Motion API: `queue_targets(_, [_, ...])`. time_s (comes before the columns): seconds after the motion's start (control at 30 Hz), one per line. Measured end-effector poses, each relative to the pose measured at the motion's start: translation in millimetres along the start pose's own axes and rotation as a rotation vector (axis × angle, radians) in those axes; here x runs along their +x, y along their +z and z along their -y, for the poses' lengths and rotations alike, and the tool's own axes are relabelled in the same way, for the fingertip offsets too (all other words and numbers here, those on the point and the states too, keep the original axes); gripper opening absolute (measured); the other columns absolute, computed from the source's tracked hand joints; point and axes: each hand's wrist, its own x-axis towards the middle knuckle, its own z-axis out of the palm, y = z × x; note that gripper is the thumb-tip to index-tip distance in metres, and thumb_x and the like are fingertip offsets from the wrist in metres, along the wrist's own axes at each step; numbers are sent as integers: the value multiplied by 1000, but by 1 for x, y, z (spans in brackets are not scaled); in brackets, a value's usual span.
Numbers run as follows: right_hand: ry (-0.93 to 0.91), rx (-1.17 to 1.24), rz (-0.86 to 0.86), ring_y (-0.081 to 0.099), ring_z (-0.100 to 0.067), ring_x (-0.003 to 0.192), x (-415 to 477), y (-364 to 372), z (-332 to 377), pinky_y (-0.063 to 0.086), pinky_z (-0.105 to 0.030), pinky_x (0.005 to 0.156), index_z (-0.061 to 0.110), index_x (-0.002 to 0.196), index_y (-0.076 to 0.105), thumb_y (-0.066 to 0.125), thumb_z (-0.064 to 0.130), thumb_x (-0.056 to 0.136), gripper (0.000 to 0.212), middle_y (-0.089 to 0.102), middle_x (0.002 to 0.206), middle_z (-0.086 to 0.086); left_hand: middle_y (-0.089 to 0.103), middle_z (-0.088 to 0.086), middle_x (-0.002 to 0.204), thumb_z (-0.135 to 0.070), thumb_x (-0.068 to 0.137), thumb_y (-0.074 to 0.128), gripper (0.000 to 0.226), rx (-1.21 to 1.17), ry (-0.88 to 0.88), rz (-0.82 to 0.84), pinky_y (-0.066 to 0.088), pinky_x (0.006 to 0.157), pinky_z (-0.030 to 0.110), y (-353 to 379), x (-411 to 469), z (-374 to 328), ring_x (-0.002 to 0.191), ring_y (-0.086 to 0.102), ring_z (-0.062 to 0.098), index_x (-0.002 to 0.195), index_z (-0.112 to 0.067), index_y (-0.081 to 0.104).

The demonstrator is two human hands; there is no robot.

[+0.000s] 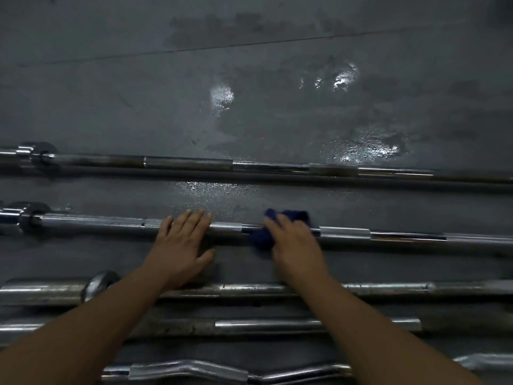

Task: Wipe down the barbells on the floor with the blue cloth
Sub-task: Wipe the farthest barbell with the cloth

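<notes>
Barbells: 5 in view, all lying roughly parallel, left to right across the dark floor (125, 101). Counted from far to near:
- far barbell (188, 163)
- second barbell (97, 222)
- third barbell (249, 289)
- fourth barbell (263, 325)
- bent curl bar (188, 370), nearest the camera

Collars: 2 show at the left ends of the far and second barbells. Wet patches (222, 98): several, shining on the floor beyond the bars.

Hands: 2, both bare-armed and reaching over the nearer bars to the second barbell.
- Left hand (180, 245): palm down, fingers straight and together, laid flat across the shaft, thumb spread to the right, nothing held.
- Blue cloth (262, 240): 1, bunched on the shaft just right of the left hand.
- Right hand (294, 243): on top of the cloth, fingers curled over it, holding it against the bar.
</notes>
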Motion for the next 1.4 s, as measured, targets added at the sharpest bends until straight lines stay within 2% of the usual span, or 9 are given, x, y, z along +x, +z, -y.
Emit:
queue_targets(0.17, [309, -16, -17, 52, -31, 100, -30, -19, -50, 44, -42, 94, 18, 129, 58, 62, 9, 77, 53, 52, 139, -8, 33, 4, 157, -65, 78, 31, 89, 13, -40, -21, 11, 120, 52, -1, -4, -14, 146, 25, 24, 154, -20, 29])
queue_targets(0.27, [146, -20, -12, 58, -31, 92, -23, -11, -7, 48, -41, 92, 20, 126, 61, 60, 7, 72, 56, 57, 135, -9, 40, 5, 152, -63, 76, 35, 86, 17, -37, -30, 18, 118, 50, -4, -17, -19, 142, 31, 24, 150, -18, 36])
queue_targets(0.4, [5, 63, 111, 52, -35, 115, -15, -9, 34, 33, -43, 109, 21, 143, 43, 56, 11, 85, 61, 43, 148, -8, 40, 5, 152, -62, 75, 38, 87, 15, -59, -23, 21, 119, 47, -2, -41, -25, 144, 30, 25, 150, -18, 37])
queue_targets(0.5, [-42, 61, 106, 51, -34, 115, -22, -5, 50, 32, -44, 111, 20, 143, 41, 57, 11, 84, 62, 43, 146, -9, 26, 8, 162, -64, 79, 35, 89, -28, -102, -11, 18, 121, 46, 9, -59, -35, 151, 16, 25, 155, -17, 28])
queue_targets(0.63, [-78, 99, 59, 58, -30, 93, -33, -6, 26, 47, -42, 92, 20, 135, 50, 59, 8, 80, 57, 55, 134, -7, -6, 2, 165, -68, 84, 27, 91, -80, -127, -9, 8, 122, 45, 19, -61, -39, 152, -9, 21, 159, -21, 4])
queue_targets(0.77, [95, 80, 11, 58, -30, 91, -42, -31, -45, 50, -41, 84, 19, 132, 55, 61, 4, 78, 57, 59, 129, -8, -5, 2, 166, -66, 87, 27, 87, -74, -132, -24, 3, 121, 45, 21, -43, -31, 152, -8, 20, 159, -20, 7])
queue_targets(1.07, [518, 289, -64, 49, -27, 126, -41, -63, -128, 40, -37, 105, 19, 134, 58, 50, -6, 86, 54, 50, 144, -6, 8, 2, 166, -76, 73, 0, 101, -11, -130, 99, 5, 121, 43, -28, 29, -18, 153, 5, 20, 158, -23, 16])
queue_targets(1.23, [285, 338, -60, 55, -27, 116, -41, -77, -84, 46, -38, 98, 18, 129, 62, 55, -6, 83, 52, 60, 129, -5, 26, 5, 162, -69, 84, 18, 88, -53, -25, -45, 12, 119, 43, -34, -18, -51, 150, 21, 21, 154, -17, 34])
queue_targets(1.4, [244, 319, -26, 49, -26, 126, -82, -98, -58, 42, -38, 104, 18, 134, 57, 58, -2, 87, 51, 54, 138, -5, 12, -2, 164, -69, 86, 21, 85, -56, 27, -99, 6, 120, 37, -62, -68, -80, 150, 10, 14, 156, -21, 25])
